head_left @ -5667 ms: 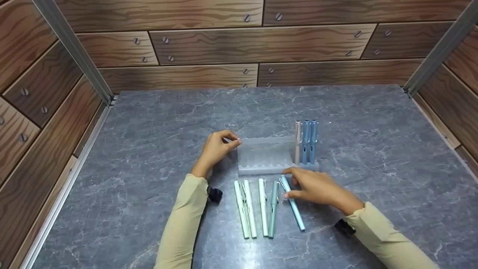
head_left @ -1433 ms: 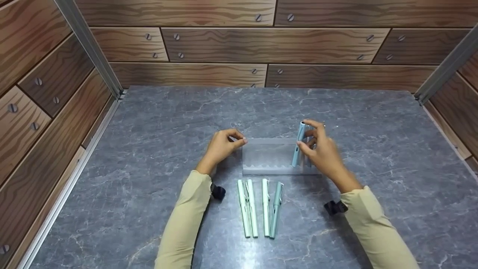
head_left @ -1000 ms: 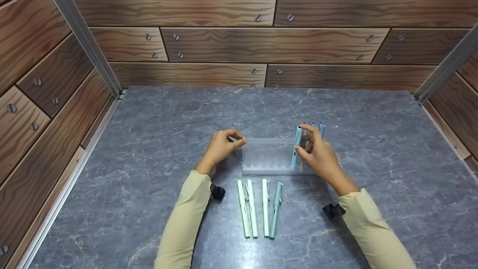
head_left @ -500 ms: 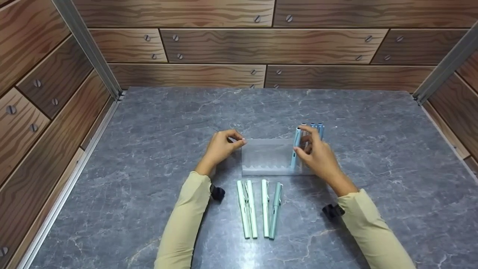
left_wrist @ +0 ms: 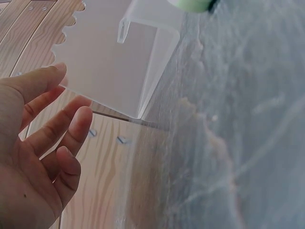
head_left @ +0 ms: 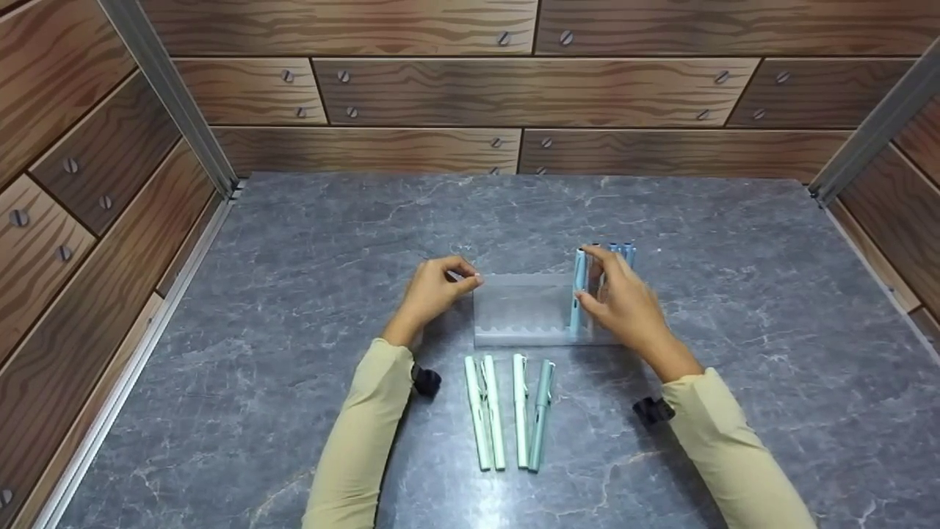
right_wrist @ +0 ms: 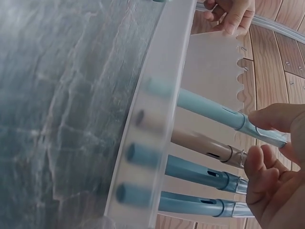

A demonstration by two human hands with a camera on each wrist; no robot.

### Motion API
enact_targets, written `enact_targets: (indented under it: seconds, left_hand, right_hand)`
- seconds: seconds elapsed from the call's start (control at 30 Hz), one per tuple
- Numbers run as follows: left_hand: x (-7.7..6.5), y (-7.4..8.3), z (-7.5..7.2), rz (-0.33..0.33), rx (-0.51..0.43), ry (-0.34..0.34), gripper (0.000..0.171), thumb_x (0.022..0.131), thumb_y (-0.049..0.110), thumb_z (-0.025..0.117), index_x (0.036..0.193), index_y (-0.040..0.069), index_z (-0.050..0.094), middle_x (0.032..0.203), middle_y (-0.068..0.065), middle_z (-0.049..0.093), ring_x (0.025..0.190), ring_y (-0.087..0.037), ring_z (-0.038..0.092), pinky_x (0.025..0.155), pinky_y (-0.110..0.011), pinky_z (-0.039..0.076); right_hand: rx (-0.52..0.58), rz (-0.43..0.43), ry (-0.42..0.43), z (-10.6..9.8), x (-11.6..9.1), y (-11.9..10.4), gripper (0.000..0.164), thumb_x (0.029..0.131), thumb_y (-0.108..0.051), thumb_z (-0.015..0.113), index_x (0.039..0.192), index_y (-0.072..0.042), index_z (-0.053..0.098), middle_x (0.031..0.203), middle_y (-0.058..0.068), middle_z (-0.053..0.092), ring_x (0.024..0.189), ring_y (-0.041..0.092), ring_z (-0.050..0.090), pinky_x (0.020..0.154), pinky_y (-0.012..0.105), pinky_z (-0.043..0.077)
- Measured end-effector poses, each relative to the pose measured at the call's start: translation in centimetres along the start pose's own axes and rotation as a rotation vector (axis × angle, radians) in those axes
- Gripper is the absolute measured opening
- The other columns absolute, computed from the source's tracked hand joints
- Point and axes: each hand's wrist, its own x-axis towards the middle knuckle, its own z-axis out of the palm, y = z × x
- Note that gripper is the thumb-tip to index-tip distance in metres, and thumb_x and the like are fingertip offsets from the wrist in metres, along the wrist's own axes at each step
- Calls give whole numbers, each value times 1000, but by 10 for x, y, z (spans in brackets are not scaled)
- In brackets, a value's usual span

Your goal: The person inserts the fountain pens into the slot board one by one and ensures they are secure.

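Note:
A frosted clear pen stand (head_left: 521,305) with scalloped edges stands on the table. My left hand (head_left: 439,288) pinches its upper left corner between thumb and fingertips; in the left wrist view the thumb lies on the scalloped edge. With my right hand (head_left: 624,297) I hold a light blue pen (right_wrist: 209,109) by its cap; it stands upright, its lower end inside the stand's front ledge (right_wrist: 164,71). Beside it in the stand are a beige pen (right_wrist: 200,143) and two darker blue pens (right_wrist: 195,172), partly hidden behind my hand in the head view.
In front of the stand lie several pens: two pale green pens (head_left: 478,415) close together on the left, another pale green pen (head_left: 521,411), and a darker green pen (head_left: 542,415). Wood-patterned walls (head_left: 470,92) enclose the grey marbled table (head_left: 330,235).
My right hand took the light blue pen from the table and brought it to the stand's slot left of the beige pen, then lowered and straightened it. My left hand stays at the stand's corner.

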Motion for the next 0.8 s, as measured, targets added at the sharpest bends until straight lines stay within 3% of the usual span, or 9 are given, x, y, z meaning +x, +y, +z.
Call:
enact_targets:
  seconds: [0.37, 0.8]
  left_hand:
    - [-2, 1, -1, 0, -9, -16, 14, 85, 28, 73, 89, 15, 74, 92, -2, 74, 74, -17, 66, 61, -23, 47]
    - [-1, 1, 0, -11, -6, -8, 14, 84, 29, 74, 88, 15, 74, 90, -1, 74, 76, -19, 66, 61, -23, 46]
  right_hand:
    - [-79, -2, 13, 1, 4, 1, 65, 82, -14, 74, 140, -10, 45, 93, 7, 55, 63, 18, 45, 52, 31, 35]
    - [-107, 37, -30, 0, 6, -1, 65, 85, -16, 72, 143, -10, 43, 96, 9, 55, 62, 18, 45, 51, 30, 35]
